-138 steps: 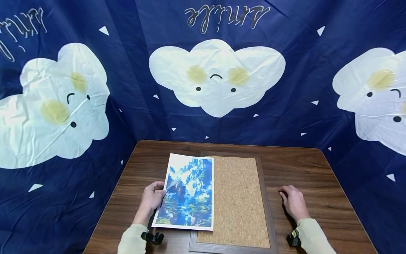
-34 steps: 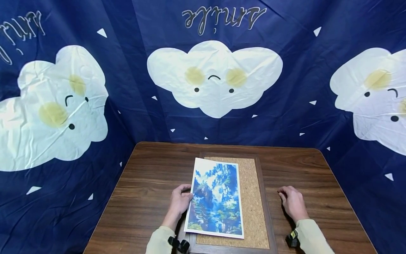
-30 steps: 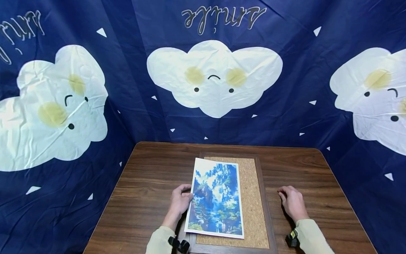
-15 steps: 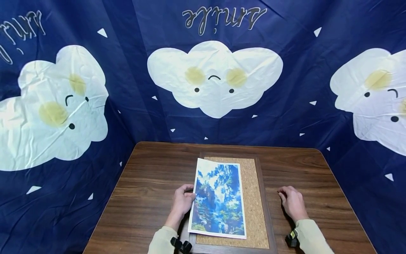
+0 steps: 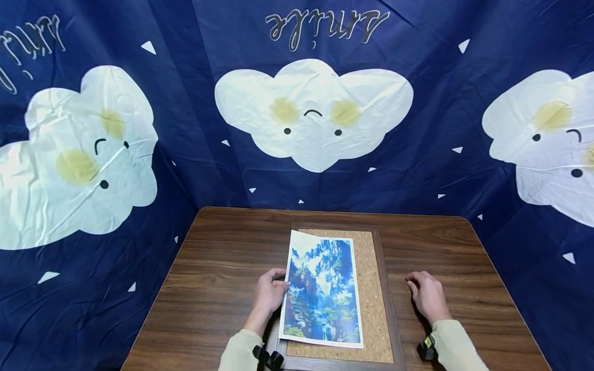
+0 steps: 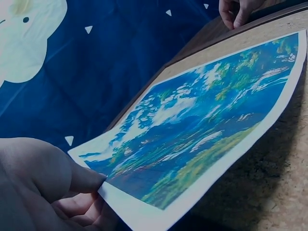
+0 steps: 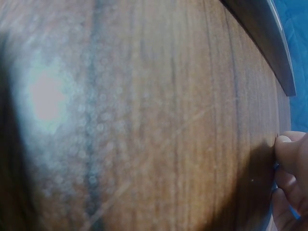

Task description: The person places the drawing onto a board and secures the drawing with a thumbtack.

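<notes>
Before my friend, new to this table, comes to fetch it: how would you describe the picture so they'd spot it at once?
On the brown wooden table, find the framed cork board. Over it is the picture, one edge pinched by the person's left hand. Unlike the plain tan board, it is a white-bordered sheet showing blue mountains.

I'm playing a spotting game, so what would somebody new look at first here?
Probably the upside-down white middle cloud, on the blue cloth behind the table. Next comes the bright blue landscape picture over the cork board, pinched at its left edge by the fingers of the left hand.
</notes>
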